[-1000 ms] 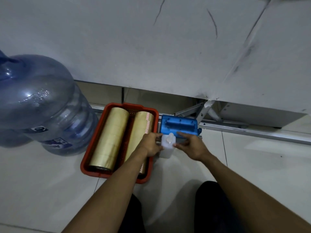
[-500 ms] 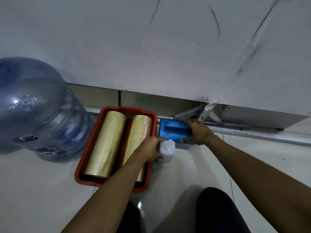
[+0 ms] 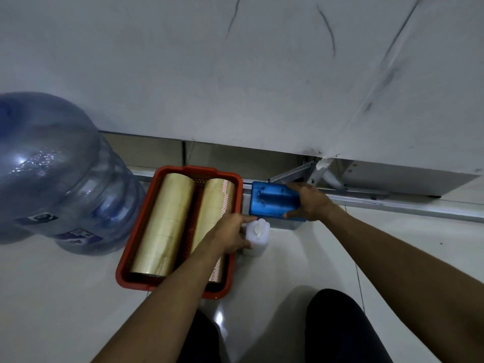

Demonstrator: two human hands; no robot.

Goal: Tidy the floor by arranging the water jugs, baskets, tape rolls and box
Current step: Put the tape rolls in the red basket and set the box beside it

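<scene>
The picture is dim and bluish, small bright spots are seen on the water jug and the shiny floor, and straight lines are bent near the edges.

— Item 1, floor: what lies on it, left to right?
— Water jug at far left; basket just beside its right flank; small bottle and box right of the basket.

— Item 2, basket contents?
— Two stacks of tape rolls lying lengthwise side by side: left stack, right stack (its near end hidden under a forearm).

— Item 3, bottle against box?
— Bottle stands in front of the box, at its left corner.

— Item 4, behind all?
— A metal frame under a tabletop that overhangs the row.
</scene>
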